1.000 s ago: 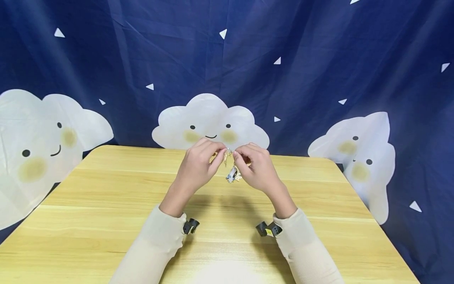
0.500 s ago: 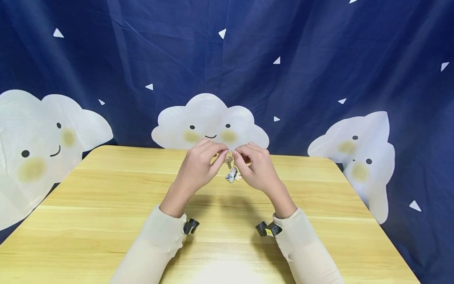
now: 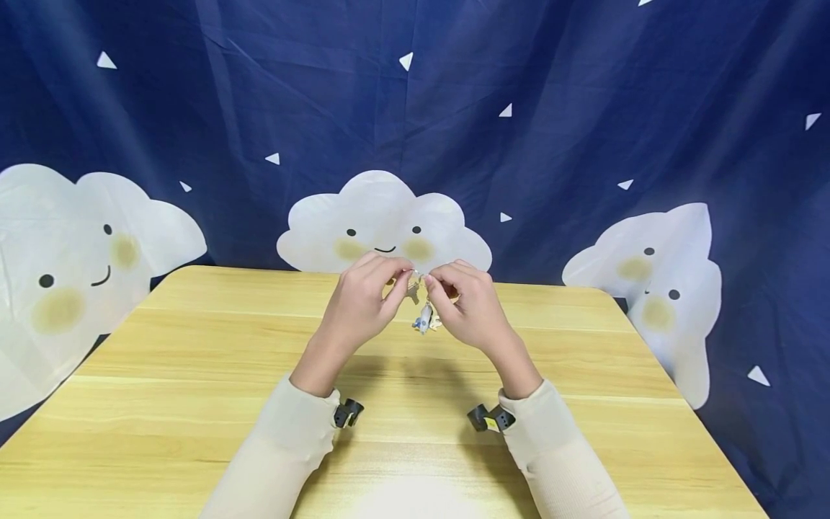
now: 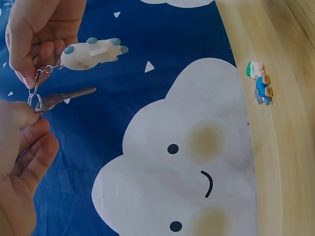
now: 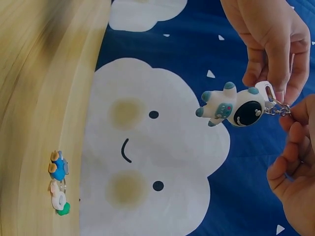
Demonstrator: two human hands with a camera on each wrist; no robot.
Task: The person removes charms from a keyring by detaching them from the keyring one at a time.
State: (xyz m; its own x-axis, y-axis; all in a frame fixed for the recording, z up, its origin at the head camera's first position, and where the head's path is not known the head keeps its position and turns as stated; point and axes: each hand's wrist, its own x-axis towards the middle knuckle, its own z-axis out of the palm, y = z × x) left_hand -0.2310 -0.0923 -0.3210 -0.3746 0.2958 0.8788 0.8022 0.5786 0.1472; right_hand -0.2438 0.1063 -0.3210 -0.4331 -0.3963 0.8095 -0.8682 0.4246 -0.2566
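Note:
Both hands are raised over the far half of the table, fingertips close together at a key ring [image 4: 35,100]. My left hand [image 3: 364,295] pinches the ring beside the head of a metal key [image 4: 74,96], whose blade sticks out below the fingers. My right hand [image 3: 472,299] pinches the ring's other side, near a short chain [image 4: 45,70]. From that chain hangs a white astronaut charm [image 5: 231,106] with blue-green patches and a black visor. The exact contact on the ring is partly hidden by fingertips.
A wooden table [image 3: 194,404] lies under both arms. Near its far edge lie small figures: a blue one [image 5: 59,168] and a white one with a green top [image 5: 59,199]. Behind hangs a dark blue curtain [image 3: 558,180] with cloud faces.
The left fingertips came slightly closer to the right ones, then drew back left. The key has turned to show more of its flat side, and the charm has swivelled. The right hand stays put.

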